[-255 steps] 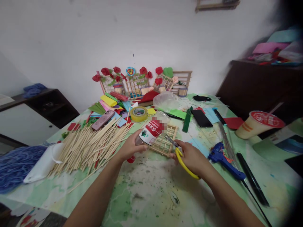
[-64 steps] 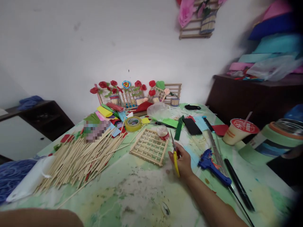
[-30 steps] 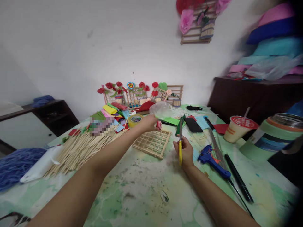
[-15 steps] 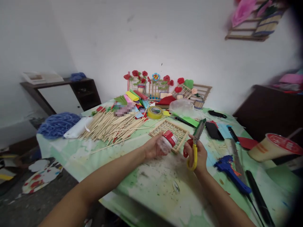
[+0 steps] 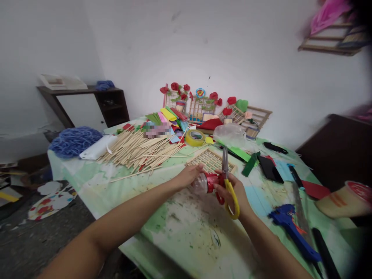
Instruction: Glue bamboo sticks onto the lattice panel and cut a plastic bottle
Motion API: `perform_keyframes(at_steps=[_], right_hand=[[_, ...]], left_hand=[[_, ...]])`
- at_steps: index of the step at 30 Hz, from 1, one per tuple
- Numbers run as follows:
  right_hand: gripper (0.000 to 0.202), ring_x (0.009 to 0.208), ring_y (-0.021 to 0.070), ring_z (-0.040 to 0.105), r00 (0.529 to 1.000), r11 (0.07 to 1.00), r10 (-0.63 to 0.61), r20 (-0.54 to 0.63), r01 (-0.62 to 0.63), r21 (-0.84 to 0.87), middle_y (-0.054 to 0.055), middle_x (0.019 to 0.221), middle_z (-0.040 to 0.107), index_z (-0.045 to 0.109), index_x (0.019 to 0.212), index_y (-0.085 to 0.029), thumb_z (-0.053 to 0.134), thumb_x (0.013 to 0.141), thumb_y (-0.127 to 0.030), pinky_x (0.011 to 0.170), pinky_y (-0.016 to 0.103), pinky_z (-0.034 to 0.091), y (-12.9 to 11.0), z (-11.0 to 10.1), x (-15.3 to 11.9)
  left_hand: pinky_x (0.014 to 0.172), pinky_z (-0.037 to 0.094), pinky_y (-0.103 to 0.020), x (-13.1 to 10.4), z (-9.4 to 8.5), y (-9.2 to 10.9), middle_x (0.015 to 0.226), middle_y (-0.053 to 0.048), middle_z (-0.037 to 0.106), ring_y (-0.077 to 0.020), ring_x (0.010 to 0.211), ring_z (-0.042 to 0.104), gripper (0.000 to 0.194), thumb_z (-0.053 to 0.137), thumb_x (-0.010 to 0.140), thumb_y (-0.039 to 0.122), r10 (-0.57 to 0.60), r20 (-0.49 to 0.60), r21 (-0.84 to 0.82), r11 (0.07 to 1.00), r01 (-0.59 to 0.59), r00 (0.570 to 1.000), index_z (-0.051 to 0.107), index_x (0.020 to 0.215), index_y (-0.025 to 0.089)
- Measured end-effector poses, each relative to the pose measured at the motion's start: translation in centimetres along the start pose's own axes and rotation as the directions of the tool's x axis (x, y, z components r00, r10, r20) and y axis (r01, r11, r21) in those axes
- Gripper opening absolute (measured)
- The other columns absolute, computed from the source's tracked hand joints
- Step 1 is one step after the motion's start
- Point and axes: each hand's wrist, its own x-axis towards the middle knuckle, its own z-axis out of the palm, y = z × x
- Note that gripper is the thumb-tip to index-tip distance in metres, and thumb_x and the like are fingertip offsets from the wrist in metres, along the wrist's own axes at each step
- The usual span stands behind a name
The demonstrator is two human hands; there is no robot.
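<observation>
My left hand (image 5: 190, 175) is closed around a clear plastic bottle piece (image 5: 200, 185) with a red band at its right end. In my right hand (image 5: 236, 190) are scissors (image 5: 230, 190) with one yellow and one red handle, their blades pointing up and away. The fingertips of that hand touch the red-banded end, so both hands meet at the bottle piece. Just behind them a woven bamboo-stick lattice (image 5: 208, 158) lies flat on the table, partly covered by the hands.
Bamboo sticks (image 5: 145, 149) lie heaped at left, near blue yarn (image 5: 76, 141). Yellow tape (image 5: 194, 138) and lattices with red paper flowers (image 5: 213, 95) stand behind. At right are a phone (image 5: 271, 169), a blue glue gun (image 5: 293, 228) and a cup (image 5: 338, 199).
My right hand has moved left with the scissors, and its fingers now touch the bottle piece's red end. The bottle piece has turned and sits slightly lower. The view has shifted left.
</observation>
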Motion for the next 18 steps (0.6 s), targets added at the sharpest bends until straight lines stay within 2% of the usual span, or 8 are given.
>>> perform_keyframes(at_steps=[3, 6, 8, 10, 12, 15, 18], right_hand=[[0.049, 0.054, 0.0127, 0.052, 0.992, 0.997, 0.027, -0.125, -0.017, 0.081, -0.002, 0.065, 0.056, 0.057, 0.104, -0.018, 0.071, 0.062, -0.038, 0.05, 0.025, 0.043, 0.6, 0.2, -0.7], [0.052, 0.05, 0.0123, 0.051, 0.968, 0.982, 0.03, -0.25, 0.018, 0.188, -0.004, 0.063, 0.053, 0.051, 0.114, -0.019, 0.069, 0.069, -0.038, 0.048, 0.025, 0.042, 0.9, 0.4, -1.2], [0.056, 0.051, 0.0124, 0.051, 0.96, 0.965, 0.031, -0.279, 0.043, 0.257, -0.004, 0.065, 0.054, 0.049, 0.119, -0.02, 0.07, 0.07, -0.036, 0.048, 0.025, 0.042, 1.1, 0.6, -1.5], [0.056, 0.053, 0.0122, 0.053, 0.959, 0.948, 0.043, -0.281, 0.049, 0.313, -0.004, 0.067, 0.056, 0.05, 0.118, -0.02, 0.072, 0.068, -0.033, 0.049, 0.024, 0.043, 1.2, 0.9, -1.7], [0.053, 0.054, 0.0125, 0.054, 0.964, 0.933, 0.056, -0.261, 0.043, 0.359, -0.003, 0.067, 0.058, 0.052, 0.115, -0.019, 0.073, 0.068, -0.032, 0.049, 0.023, 0.043, 1.3, 1.2, -1.8], [0.05, 0.055, 0.014, 0.058, 0.97, 0.908, 0.112, -0.215, -0.012, 0.418, -0.002, 0.07, 0.062, 0.053, 0.109, -0.02, 0.074, 0.066, -0.032, 0.051, 0.025, 0.047, 1.5, 1.7, -1.9], [0.052, 0.059, 0.016, 0.063, 0.966, 0.872, 0.184, -0.18, -0.076, 0.483, 0.001, 0.079, 0.066, 0.052, 0.104, -0.02, 0.078, 0.06, -0.032, 0.056, 0.028, 0.051, 1.6, 2.0, -1.8]], left_hand=[[0.055, 0.039, -0.025, -0.3, 0.5, -0.4, 0.08, -0.009, 0.063, -0.0163, 0.066, 0.056, 0.075, 0.039, 0.073, 0.077, 0.018, -0.041, -0.053, 0.998, -0.02, 0.999, 0.065, 0.096, 0.011], [0.06, 0.042, -0.024, -0.7, 1.0, -0.5, 0.107, -0.011, 0.06, -0.0184, 0.082, 0.057, 0.071, 0.058, 0.069, 0.068, 0.127, 0.068, -0.194, 0.975, -0.112, 0.99, 0.056, 0.118, 0.017], [0.06, 0.041, -0.022, -1.0, 1.4, -0.4, 0.118, -0.011, 0.055, -0.0161, 0.082, 0.056, 0.073, 0.069, 0.066, 0.058, 0.169, 0.071, -0.234, 0.961, -0.149, 0.983, 0.05, 0.125, 0.02], [0.062, 0.041, -0.022, -1.3, 1.5, -0.3, 0.122, -0.01, 0.053, -0.0145, 0.082, 0.055, 0.071, 0.07, 0.068, 0.053, 0.163, 0.033, -0.25, 0.957, -0.15, 0.986, 0.048, 0.128, 0.021], [0.067, 0.042, -0.023, -1.4, 1.5, -0.2, 0.125, -0.011, 0.053, -0.0171, 0.09, 0.056, 0.068, 0.07, 0.07, 0.048, 0.167, 0.0, -0.24, 0.957, -0.162, 0.986, 0.047, 0.129, 0.021], [0.084, 0.044, -0.029, -1.4, 1.2, 0.1, 0.129, -0.011, 0.052, -0.0243, 0.111, 0.052, 0.067, 0.073, 0.069, 0.041, 0.241, -0.023, -0.193, 0.951, -0.241, 0.97, 0.047, 0.128, 0.021], [0.098, 0.039, -0.037, -1.6, 1.0, 0.4, 0.134, -0.011, 0.049, -0.0282, 0.122, 0.046, 0.07, 0.075, 0.067, 0.037, 0.315, -0.024, -0.097, 0.944, -0.316, 0.949, 0.047, 0.129, 0.021]])
